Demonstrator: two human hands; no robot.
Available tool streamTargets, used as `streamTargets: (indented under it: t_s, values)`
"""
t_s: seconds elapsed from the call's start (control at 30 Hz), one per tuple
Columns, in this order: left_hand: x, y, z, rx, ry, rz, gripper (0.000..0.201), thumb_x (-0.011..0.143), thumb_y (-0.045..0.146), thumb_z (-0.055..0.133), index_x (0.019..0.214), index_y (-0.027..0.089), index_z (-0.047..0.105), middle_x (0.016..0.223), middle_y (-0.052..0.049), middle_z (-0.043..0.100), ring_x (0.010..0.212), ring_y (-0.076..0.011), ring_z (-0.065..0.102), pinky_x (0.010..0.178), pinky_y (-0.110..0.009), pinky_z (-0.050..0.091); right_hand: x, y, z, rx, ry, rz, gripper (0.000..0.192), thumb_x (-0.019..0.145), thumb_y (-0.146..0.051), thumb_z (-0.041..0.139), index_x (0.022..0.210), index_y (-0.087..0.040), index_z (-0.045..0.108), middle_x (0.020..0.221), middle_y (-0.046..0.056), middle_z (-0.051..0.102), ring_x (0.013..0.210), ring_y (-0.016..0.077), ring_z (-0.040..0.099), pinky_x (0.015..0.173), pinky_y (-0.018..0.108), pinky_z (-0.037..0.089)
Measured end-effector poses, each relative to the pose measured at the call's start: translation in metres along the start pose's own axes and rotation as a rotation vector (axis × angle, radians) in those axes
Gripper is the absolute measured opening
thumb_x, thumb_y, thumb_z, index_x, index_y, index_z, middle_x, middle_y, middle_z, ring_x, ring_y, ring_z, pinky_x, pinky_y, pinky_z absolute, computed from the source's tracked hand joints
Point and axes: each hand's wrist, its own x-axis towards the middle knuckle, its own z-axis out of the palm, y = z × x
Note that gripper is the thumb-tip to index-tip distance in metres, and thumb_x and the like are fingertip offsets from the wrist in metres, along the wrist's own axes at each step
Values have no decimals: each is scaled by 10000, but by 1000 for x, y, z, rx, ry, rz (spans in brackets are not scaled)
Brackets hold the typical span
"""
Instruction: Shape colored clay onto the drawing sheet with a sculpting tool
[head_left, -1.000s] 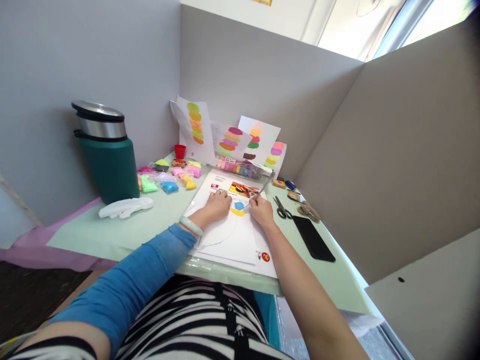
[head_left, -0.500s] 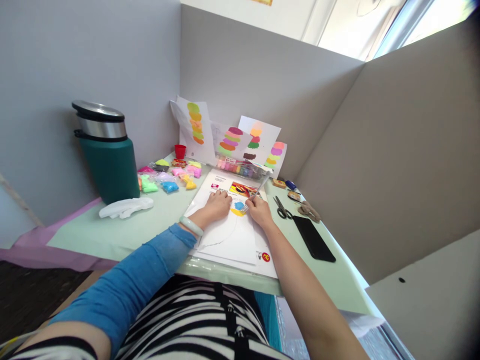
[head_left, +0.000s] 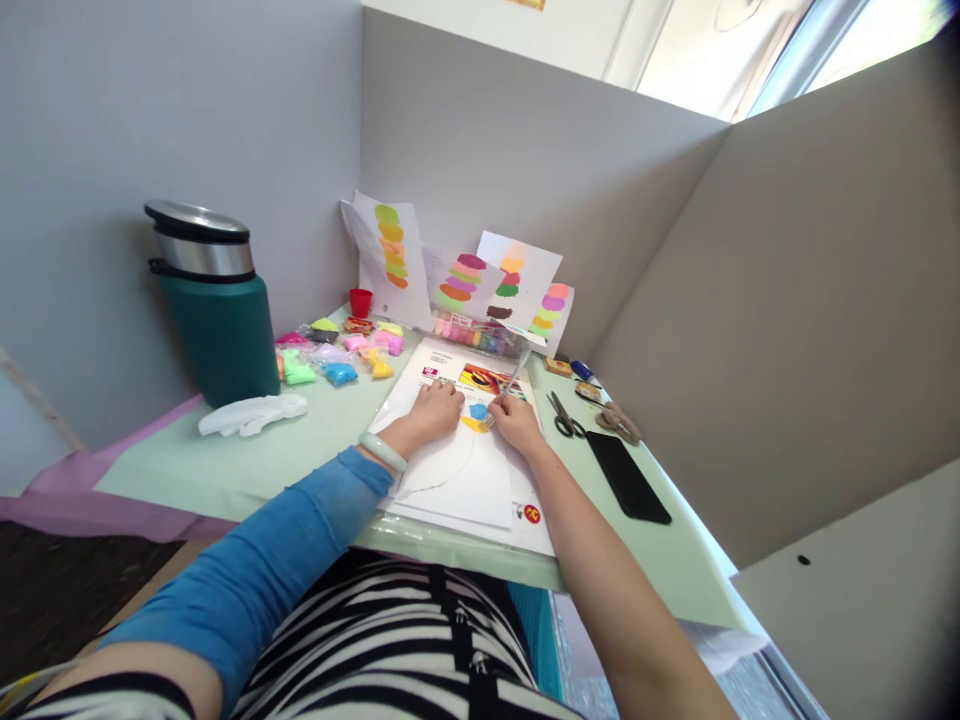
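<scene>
My right hand is closed around a clear plastic fork, its handle slanting up and away. The tines point down at a flat yellow patch of clay, with a blue patch just above it. Both patches are on a white sheet of paper, which also bears a thin curved line. My left hand rests on the sheet left of the patches, fingers laid out and holding nothing. Beneath the sheet is a larger white pad with a printed picture.
Bags of coloured clay, a red cup, a tissue and a green bottle stand left. On the right are scissors and a black phone. Painted sheets lean on the back partition.
The fork in my right hand has shifted slightly down and left over the yellow patch. My left hand has stayed in place.
</scene>
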Motion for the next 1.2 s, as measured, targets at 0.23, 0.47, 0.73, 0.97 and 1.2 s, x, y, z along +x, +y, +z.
streamTargets:
  t_s: [0.23,0.47,0.73,0.97,1.2]
  values:
    - [0,0,0,-10,-3,-2,302,872,240,368,1079,174,579,1117,-128,532,1059,-284,438,860,-438,358,0,3,-2,-19,50,20,224,793,-295,430,790,-188,626,775,27,647,773,158,570,691,233,375]
    - [0,0,-1,-19,-13,-7,294,870,239,374,1078,177,573,1115,-124,530,1064,-276,435,866,-426,354,0,0,-1,4,-8,1,196,780,-289,446,785,-192,617,756,17,642,737,147,564,656,225,369]
    - [0,0,1,-9,-1,-1,304,872,238,361,1072,171,580,1106,-130,534,1051,-286,440,857,-441,358,-1,0,-2,-45,75,26,228,810,-294,423,818,-191,626,800,38,660,789,165,583,687,237,379]
    - [0,0,-1,-1,-3,2,297,872,234,368,1070,164,577,1109,-129,536,1054,-282,444,860,-432,361,-2,-4,3,-63,34,9,232,825,-319,430,872,-196,621,832,39,665,807,160,592,713,230,389]
    - [-1,1,-2,-16,-13,-8,294,876,238,366,1075,180,575,1120,-127,533,1071,-278,435,877,-435,346,-4,-8,0,-71,52,58,243,839,-314,418,894,-191,620,874,46,669,845,160,592,745,230,392]
